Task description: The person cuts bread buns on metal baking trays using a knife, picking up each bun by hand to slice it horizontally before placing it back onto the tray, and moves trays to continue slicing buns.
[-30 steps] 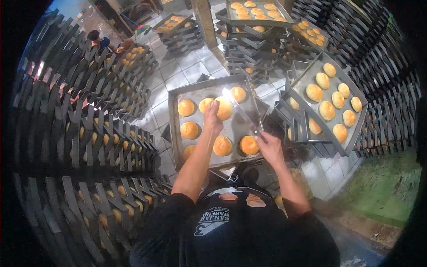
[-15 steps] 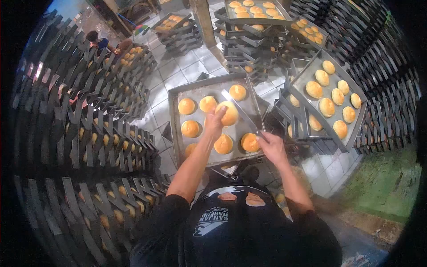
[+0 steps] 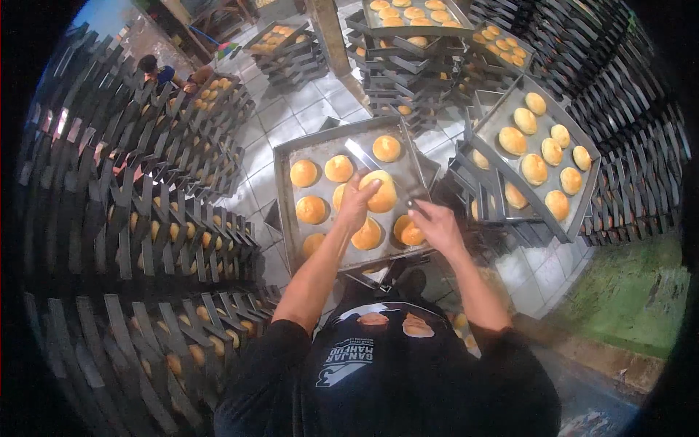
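Observation:
A round golden bun (image 3: 381, 195) is gripped in my left hand (image 3: 357, 200), raised over a metal baking tray (image 3: 300, 149). My right hand (image 3: 437, 222), fingers closed, holds a long knife (image 3: 358, 151). Its blade slants up and left, with the tip end showing beyond the bun and the middle hidden at the bun. Several more buns, such as one bun (image 3: 312, 210) at the left, lie spaced out on the tray below. Another bun (image 3: 386, 148) sits near the far rim.
Right of me, a tilted tray of buns (image 3: 542, 164) tops a stack. Tall stacks of dark trays (image 3: 175, 233) crowd the left side, with further stacks (image 3: 641, 167) at the right. A pillar (image 3: 329, 40) stands ahead. A person (image 3: 156, 71) is at the far left.
The knife has slid up and left, with my right hand closer to the bun. The blade now passes at the bun, its middle hidden. My left hand keeps the bun nearly in place.

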Available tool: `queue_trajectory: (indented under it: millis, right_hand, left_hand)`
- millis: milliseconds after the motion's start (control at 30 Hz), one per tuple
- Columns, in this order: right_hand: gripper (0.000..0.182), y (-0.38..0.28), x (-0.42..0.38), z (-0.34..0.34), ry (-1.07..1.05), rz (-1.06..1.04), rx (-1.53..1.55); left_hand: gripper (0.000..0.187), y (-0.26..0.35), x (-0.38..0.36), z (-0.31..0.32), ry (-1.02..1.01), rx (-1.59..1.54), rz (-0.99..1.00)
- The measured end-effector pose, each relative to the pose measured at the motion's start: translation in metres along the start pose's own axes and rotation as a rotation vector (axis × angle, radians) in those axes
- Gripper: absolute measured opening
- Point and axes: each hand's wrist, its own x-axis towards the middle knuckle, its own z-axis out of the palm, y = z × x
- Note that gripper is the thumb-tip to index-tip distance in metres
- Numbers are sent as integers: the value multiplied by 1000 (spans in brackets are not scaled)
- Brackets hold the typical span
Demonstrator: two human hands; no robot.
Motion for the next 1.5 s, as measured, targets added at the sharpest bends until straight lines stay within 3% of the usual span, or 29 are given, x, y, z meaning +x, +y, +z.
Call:
queue_trajectory:
  millis: [67,133,267,367,467,500,600,700,800,833,867,967,1067,1133,1200,1267,1333,1400,1500]
  right_hand:
    - [39,-15,2,-7,-13,-36,-63]
    - [43,-29,-11,-24,-142,205,-120]
    - [42,-12,-41,-31,-89,67,-86]
    - [41,-23,-11,-14,-79,81,-49]
    - [41,-25,6,-12,-81,74,-94]
    - [41,-29,1,-18,-108,120,-120]
    - [41,-20,-27,-32,-137,153,-134]
    - [41,-6,-29,-24,-114,122,-106]
    - [40,-2,-1,-6,-101,142,-47]
    - [39,8,11,3,-82,87,-67]
    - [39,17,17,10,-63,32,-86]
    - [39,14,-4,-4,-66,127,-73]
    - [41,15,-25,-11,-87,167,-21]
    - [44,23,-25,-2,-82,248,-21]
    - [46,30,-7,16,-48,246,-28]
    - [35,48,12,37,23,169,-72]
    - [34,50,11,34,-2,235,-2]
    - [35,59,-16,24,32,225,-36]
    - [36,78,-86,-17,-90,574,102]
  left_hand:
    - [62,5,1,6,93,17,102]
    - [63,4,17,-23,94,-27,66]
    - [65,25,7,-29,31,-62,4]
    - [65,21,-9,24,57,-8,43]
    - [64,0,11,12,55,-39,-66]
    - [62,2,16,12,17,-126,105]
    - [60,13,26,-24,19,-114,-33]
    - [61,20,13,-5,48,-93,-99]
    - [60,-12,15,17,64,4,24]
    - [57,-18,15,22,100,-76,-80]
    - [54,-34,29,9,74,-43,-52]
    - [51,-38,54,-17,130,-43,-2]
    - [52,-14,50,-13,144,-165,-107]
    - [55,-38,56,-13,140,-169,-99]
    - [63,-60,53,4,269,-193,-162]
    - [65,-73,56,12,325,-171,-192]
    - [79,-79,66,11,367,-167,-166]
    - [72,-80,80,3,370,-154,-155]
    - [52,-87,96,-5,441,5,-200]
